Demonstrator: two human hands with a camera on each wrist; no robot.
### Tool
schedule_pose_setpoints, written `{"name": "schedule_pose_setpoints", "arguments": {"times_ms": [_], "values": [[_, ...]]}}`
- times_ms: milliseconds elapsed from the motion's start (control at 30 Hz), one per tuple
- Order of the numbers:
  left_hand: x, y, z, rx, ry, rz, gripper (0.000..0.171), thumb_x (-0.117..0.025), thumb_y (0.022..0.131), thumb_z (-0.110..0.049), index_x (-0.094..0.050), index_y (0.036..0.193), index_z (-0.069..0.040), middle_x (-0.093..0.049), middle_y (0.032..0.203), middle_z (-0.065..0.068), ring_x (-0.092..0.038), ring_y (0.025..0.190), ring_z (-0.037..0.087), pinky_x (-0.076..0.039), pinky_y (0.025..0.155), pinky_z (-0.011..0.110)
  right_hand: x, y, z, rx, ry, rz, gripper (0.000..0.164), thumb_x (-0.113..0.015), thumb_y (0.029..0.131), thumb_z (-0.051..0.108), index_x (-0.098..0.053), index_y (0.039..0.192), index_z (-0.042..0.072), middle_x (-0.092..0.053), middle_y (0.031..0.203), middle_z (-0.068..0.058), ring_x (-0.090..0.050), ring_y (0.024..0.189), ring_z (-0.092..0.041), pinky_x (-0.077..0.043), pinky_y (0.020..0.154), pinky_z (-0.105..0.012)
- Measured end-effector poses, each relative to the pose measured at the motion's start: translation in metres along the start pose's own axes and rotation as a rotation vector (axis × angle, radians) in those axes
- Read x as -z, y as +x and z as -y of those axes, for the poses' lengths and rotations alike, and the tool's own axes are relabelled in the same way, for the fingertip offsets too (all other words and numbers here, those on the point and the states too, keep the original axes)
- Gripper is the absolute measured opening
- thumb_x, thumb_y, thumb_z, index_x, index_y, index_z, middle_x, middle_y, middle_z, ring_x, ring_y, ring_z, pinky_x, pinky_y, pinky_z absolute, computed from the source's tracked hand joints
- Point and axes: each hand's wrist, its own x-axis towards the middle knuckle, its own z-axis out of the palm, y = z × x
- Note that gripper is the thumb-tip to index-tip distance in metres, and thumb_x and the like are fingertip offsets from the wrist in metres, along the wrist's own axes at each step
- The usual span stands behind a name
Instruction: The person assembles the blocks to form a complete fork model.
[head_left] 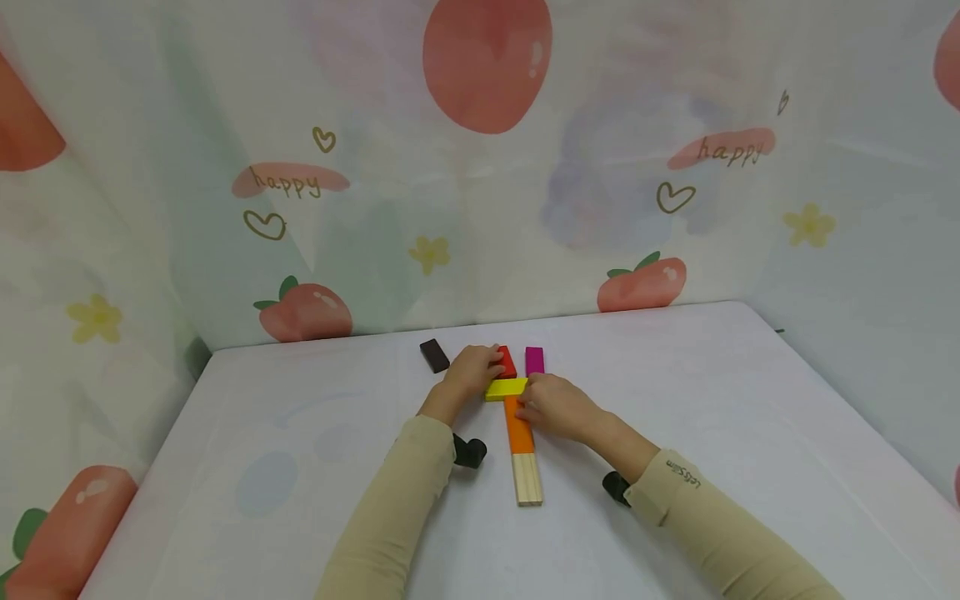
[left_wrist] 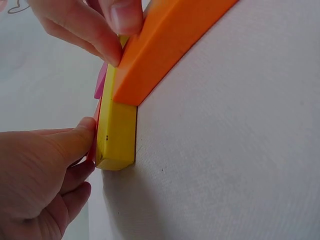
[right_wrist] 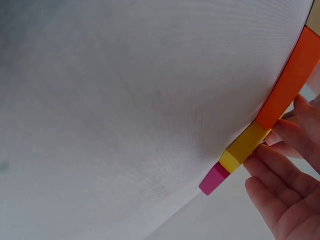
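Observation:
In the head view my left hand (head_left: 472,368) pinches the red block (head_left: 507,362), its thumb and fingertips at the block's left side. My right hand (head_left: 561,407) has its fingertips on the yellow block (head_left: 504,389) and the upper end of the orange block (head_left: 519,427), its fingers loosely bent. The yellow block lies crosswise against the orange one, as the left wrist view shows. Beyond the yellow block lies a magenta block (head_left: 534,360), next to the red one. A plain wooden piece (head_left: 527,480) with lengthwise lines continues from the orange block's near end.
A dark brown block (head_left: 434,356) lies apart, to the left of my left hand. All of it rests on a white-covered table (head_left: 262,533). A patterned cloth (head_left: 495,225) rises behind the table. Black wrist devices (head_left: 470,453) show under both wrists.

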Motion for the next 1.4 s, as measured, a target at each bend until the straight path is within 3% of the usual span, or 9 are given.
{"name": "schedule_pose_setpoints", "arguments": {"times_ms": [567,1000,1400], "values": [[-0.0016,0.0048,-0.0023,-0.048,0.046,0.015,0.038,-0.056,0.092,-0.022,-0.056,0.127,-0.011,-0.052,0.13,0.003,-0.048,0.118,0.02,-0.035,0.101,0.03,0.0038,-0.0016,0.0005,0.017,-0.002,-0.013,0.018,-0.071,0.081,0.019,-0.072,0.087,0.002,-0.055,0.076,0.0,-0.05,0.068,-0.013,-0.05,0.069,-0.026],[0.0008,0.0035,0.0018,-0.032,-0.044,0.03,0.038,-0.058,0.091,-0.022,-0.056,0.127,-0.012,-0.052,0.131,0.003,-0.048,0.118,0.02,-0.037,0.099,0.029,-0.0007,0.0006,-0.0025,0.005,-0.003,-0.011,0.02,-0.071,0.081,0.02,-0.072,0.089,0.002,-0.056,0.078,0.0,-0.051,0.069,-0.012,-0.05,0.07,-0.024],[-0.0007,0.0048,0.0056,-0.049,-0.069,0.034,0.038,-0.057,0.092,-0.023,-0.055,0.128,-0.013,-0.049,0.134,0.0,-0.043,0.123,0.02,-0.033,0.102,0.031,-0.001,0.0009,-0.0016,0.01,-0.005,-0.01,0.02,-0.072,0.081,0.021,-0.072,0.089,0.002,-0.056,0.077,0.0,-0.05,0.068,-0.012,-0.05,0.069,-0.024]]}}
